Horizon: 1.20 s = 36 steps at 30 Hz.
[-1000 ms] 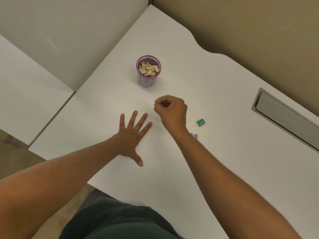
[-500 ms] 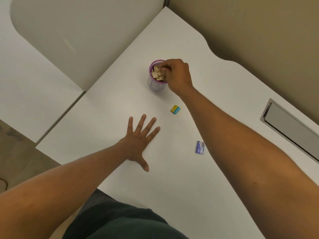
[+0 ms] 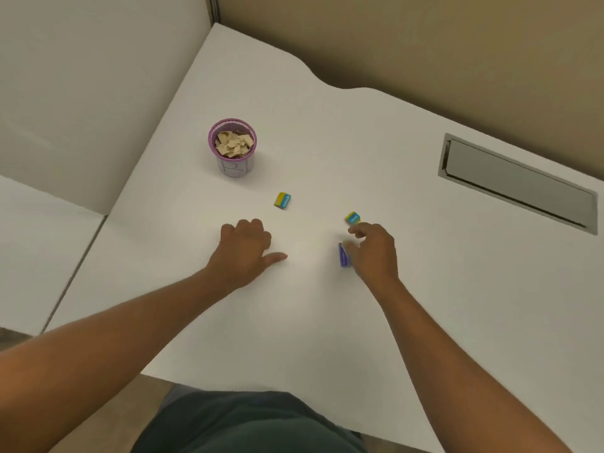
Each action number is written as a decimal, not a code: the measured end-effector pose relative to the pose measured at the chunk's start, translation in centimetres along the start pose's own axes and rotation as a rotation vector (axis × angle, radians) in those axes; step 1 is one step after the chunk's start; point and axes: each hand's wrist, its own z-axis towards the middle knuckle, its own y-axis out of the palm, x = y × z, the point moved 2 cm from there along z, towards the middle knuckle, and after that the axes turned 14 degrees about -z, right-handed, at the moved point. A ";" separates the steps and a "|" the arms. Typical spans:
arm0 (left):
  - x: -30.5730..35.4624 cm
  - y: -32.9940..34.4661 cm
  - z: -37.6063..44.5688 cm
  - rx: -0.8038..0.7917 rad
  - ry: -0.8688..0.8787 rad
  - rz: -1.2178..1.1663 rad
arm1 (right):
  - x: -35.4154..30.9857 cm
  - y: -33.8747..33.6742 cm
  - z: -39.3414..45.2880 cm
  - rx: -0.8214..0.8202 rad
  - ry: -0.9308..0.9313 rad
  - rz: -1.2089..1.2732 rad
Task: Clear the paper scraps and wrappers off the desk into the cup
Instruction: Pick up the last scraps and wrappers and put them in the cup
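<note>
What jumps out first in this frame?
The purple cup, packed with tan paper scraps, stands alone at the desk's far left. Three small wrappers lie nearer: one yellow-blue wrapper mid-desk, a second and a purple wrapper right at the right hand's fingertips. The left hand rests curled on the desk.

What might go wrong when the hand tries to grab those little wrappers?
The right hand reaches between two wrappers, the purple wrapper and a yellow-blue one; grabbing one might flick the other away. The cup already looks full of scraps, so more could spill out.
</note>
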 end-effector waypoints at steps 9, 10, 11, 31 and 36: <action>2.8 -2.8 8.1 0.169 0.037 -0.175 | 1.1 4.8 -3.8 -0.020 -0.090 -0.276; 2.6 -2.9 8.5 0.151 0.048 -0.150 | 0.9 4.8 -3.7 -0.017 -0.095 -0.286; 2.4 -2.9 8.7 0.136 0.061 -0.130 | 0.7 4.9 -3.6 -0.017 -0.098 -0.289; -5.4 -16.5 8.4 0.360 0.121 0.094 | -11.2 3.7 -2.2 0.172 -0.285 0.261; -6.0 -16.4 10.0 0.228 0.098 0.219 | -17.4 0.3 0.6 0.247 -0.432 0.248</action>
